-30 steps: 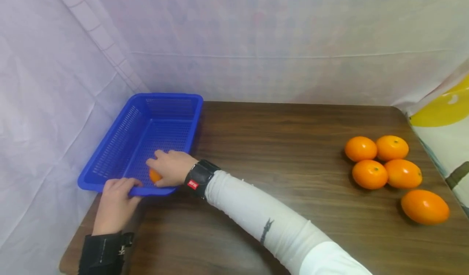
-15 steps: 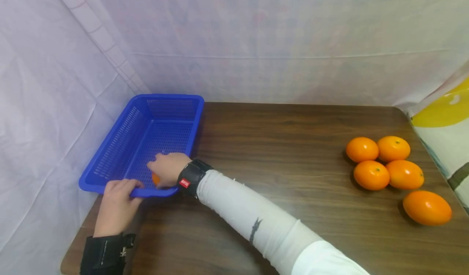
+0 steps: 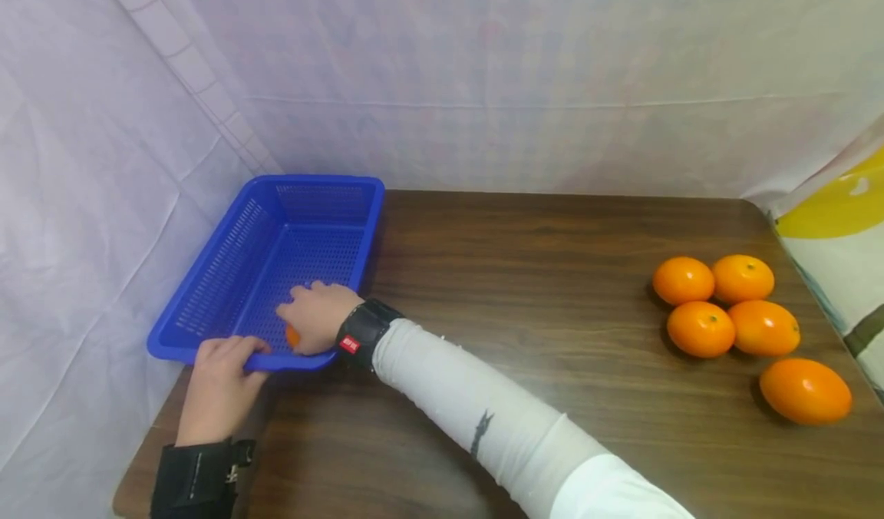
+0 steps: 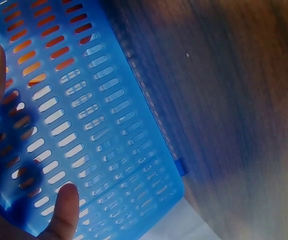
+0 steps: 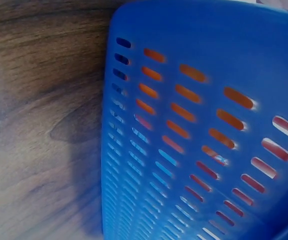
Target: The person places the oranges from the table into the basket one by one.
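In the head view, a blue slotted plastic basket (image 3: 324,196) stands at the left of the table. My left hand (image 3: 221,392) grips its near rim, fingers hooked over the edge; the left wrist view shows a fingertip (image 4: 67,205) against the slotted wall. My right hand (image 3: 320,318) reaches in over the near right corner and holds an orange (image 3: 293,338), mostly covered by the palm and fingers. Orange colour from the fruit (image 5: 186,93) shows through the wall slots in the right wrist view, where the right hand itself is hidden behind the basket.
Several more oranges (image 3: 700,329) lie at the right side of the brown wooden table (image 3: 511,258), four-sided cluster aside, one orange (image 3: 805,391) sits nearer the front. White cloth (image 3: 483,81) hangs behind the table and along its left side.
My right hand and forearm have shifted slightly left, covering more of the orange. My left hand keeps its grip on the rim, and the other oranges stay where they were.
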Available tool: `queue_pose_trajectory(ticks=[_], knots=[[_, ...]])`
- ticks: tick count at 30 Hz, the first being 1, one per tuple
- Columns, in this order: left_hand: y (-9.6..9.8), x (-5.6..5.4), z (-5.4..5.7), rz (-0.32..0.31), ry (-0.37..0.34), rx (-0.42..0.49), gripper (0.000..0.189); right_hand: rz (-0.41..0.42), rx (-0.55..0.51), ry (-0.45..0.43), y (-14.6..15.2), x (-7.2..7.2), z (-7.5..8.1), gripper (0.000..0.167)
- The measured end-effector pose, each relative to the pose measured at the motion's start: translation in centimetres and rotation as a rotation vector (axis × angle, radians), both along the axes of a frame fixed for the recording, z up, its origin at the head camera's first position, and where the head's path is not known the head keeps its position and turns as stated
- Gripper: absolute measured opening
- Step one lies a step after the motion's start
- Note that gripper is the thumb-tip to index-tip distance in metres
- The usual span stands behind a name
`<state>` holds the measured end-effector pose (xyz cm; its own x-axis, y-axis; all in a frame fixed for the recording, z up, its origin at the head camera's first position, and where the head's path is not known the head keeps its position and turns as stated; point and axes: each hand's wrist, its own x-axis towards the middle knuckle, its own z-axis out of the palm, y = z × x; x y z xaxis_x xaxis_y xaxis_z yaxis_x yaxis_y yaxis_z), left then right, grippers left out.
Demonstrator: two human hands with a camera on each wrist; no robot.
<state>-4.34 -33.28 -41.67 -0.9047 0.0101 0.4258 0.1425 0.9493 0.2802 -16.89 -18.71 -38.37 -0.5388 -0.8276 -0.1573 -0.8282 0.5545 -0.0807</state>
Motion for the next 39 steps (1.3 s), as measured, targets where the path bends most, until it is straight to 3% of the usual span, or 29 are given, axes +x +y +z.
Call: queue_pose_trajectory(ticks=[9, 16, 24, 33, 39], knots=[[0.2, 0.0, 0.1, 0.016, -0.033, 0.015, 0.025, 0.047, -0.074, 0.014, 0.6, -0.1, 0.1, 0.048], [0.3, 0.0, 0.2, 0.014, -0.030, 0.002, 0.024, 0.088, -0.208, 0.048, 1.5, -0.5, 0.1, 0.042], [0.4, 0.0, 0.4, 0.017, -0.030, -0.010, 0.024, 0.080, -0.289, 0.103, 3.6, -0.3, 0.2, 0.043], [0.1, -0.1, 0.1, -0.025, 0.033, -0.005, 0.027, 0.125, -0.380, 0.220, 6.4, 0.2, -0.4, 0.037], [0.1, -0.1, 0.3, -0.008, -0.026, 0.018, 0.024, 0.150, -0.403, 0.247, 7.7, 0.7, -0.2, 0.038]])
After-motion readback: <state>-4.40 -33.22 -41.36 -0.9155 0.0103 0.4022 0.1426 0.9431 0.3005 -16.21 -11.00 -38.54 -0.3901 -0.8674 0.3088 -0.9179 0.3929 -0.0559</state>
